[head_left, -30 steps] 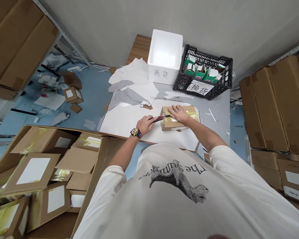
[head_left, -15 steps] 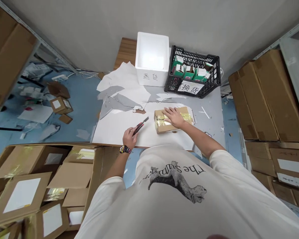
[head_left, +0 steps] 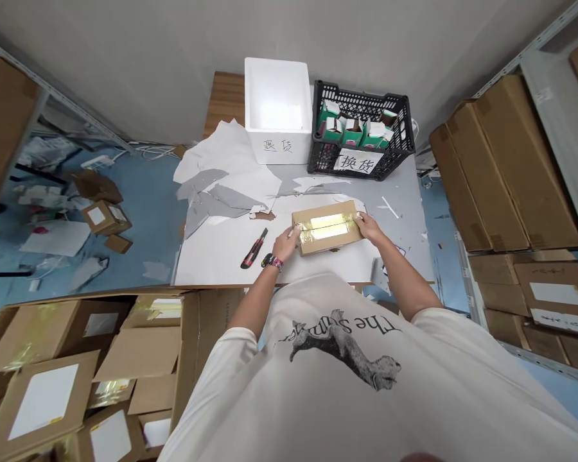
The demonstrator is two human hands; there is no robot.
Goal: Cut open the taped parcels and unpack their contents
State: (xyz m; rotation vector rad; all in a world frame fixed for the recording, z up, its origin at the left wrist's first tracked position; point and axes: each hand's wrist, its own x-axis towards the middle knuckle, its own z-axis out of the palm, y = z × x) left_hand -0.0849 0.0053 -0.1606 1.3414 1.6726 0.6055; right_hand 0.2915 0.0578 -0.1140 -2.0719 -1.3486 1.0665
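Note:
A small cardboard box (head_left: 325, 242) with a white label and yellowish tape lies on the white paper (head_left: 212, 256) that covers the table. My left hand (head_left: 286, 246) grips its left end, and my right hand (head_left: 367, 227) is closed on the right end. A slit runs along the tape on top, between the two halves of the label. To the left of my left hand, a red and black utility knife (head_left: 254, 248) rests on the paper, blade pointing away from me.
A white foam box (head_left: 282, 149) and a black crate (head_left: 361, 168) holding several green cartons stand at the table's back. Torn paper (head_left: 221, 199) lies left. A large carton (head_left: 197, 346) of boxes stands at lower left, and stacked cartons (head_left: 505, 167) fill shelving on the right.
My left hand has put the utility knife down on the paper and moved right to the box's left end. My right hand has slid from the box's top to its right end.

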